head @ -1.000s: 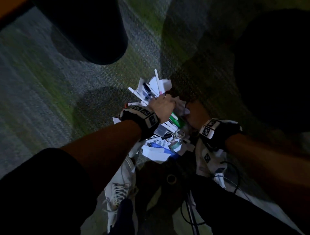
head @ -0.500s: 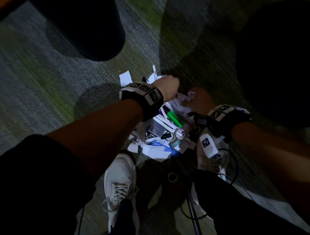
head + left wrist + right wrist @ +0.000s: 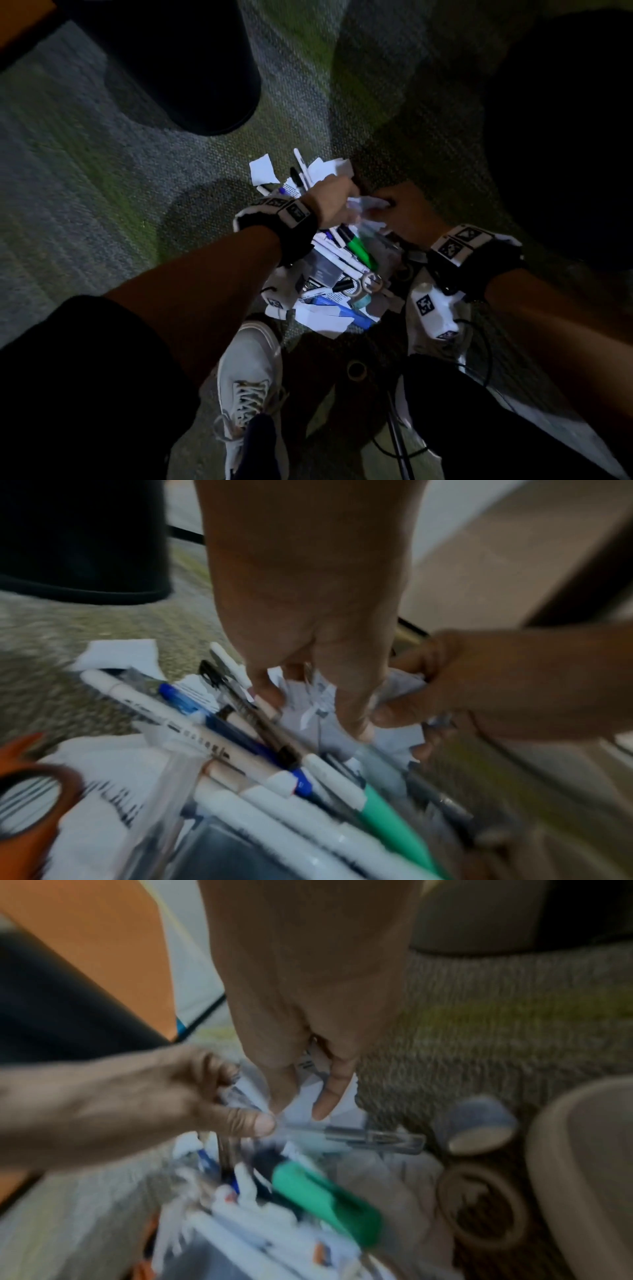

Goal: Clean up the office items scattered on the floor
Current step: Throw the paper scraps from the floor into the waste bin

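A pile of office items (image 3: 329, 274) lies on the carpet between my shoes: pens, a green marker (image 3: 359, 248), paper scraps, tape rolls and orange-handled scissors (image 3: 31, 804). My two hands meet at the pile's far edge. My left hand (image 3: 346, 202) curls its fingers around a crumpled white paper (image 3: 366, 205). My right hand (image 3: 383, 207) pinches the same paper from the other side. The left wrist view shows the crumpled paper (image 3: 308, 710) under my left fingers (image 3: 270, 696). A clear pen (image 3: 373, 1137) lies just below my right fingertips (image 3: 329, 1099).
A dark round bin (image 3: 178, 65) stands on the carpet at the far left, and another dark shape (image 3: 565, 137) fills the right. My white shoes (image 3: 250, 370) flank the pile. Two tape rolls (image 3: 479, 1202) sit beside the right shoe (image 3: 582, 1177). Black cables (image 3: 479, 359) trail near it.
Both hands have come together over the far side of the pile and now hold the crumpled paper between them. A white paper scrap at the pile's upper left is uncovered.
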Demonstrator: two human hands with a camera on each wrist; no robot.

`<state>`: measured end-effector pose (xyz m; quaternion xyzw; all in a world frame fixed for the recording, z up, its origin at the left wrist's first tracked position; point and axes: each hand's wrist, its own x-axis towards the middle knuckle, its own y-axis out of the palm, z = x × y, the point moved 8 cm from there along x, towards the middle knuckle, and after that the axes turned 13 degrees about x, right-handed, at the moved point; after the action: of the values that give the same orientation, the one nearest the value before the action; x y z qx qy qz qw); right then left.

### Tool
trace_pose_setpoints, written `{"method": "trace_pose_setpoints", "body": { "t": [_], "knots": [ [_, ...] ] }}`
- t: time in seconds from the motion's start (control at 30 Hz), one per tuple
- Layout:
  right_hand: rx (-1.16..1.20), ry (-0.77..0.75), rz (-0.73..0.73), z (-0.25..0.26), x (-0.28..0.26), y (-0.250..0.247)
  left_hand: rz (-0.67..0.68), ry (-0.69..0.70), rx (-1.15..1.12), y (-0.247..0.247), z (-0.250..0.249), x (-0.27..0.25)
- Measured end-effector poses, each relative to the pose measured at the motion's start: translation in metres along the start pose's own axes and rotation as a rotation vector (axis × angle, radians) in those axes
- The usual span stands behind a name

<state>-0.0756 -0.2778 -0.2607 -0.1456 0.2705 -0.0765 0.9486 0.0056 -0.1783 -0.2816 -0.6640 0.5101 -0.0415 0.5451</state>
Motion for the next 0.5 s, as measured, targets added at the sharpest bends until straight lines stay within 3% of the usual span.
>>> {"method": "trace_pose_setpoints", "body": {
  "t": [0.13, 0.3, 0.5],
  "knots": [
    [0.081, -0.041, -0.008, 0.037, -0.007, -0.021, -0.132, 0.009, -0.254, -0.035, 0.003, -0.02],
    [0.136, -0.125, 0.023, 0.096, -0.005, -0.038, -0.2, 0.028, -0.57, -0.084, 0.0, -0.054],
    [0.172, -0.223, 0.057, 0.208, -0.002, -0.038, -0.416, -0.017, -0.425, -0.197, 0.013, -0.114]
  ]
}}
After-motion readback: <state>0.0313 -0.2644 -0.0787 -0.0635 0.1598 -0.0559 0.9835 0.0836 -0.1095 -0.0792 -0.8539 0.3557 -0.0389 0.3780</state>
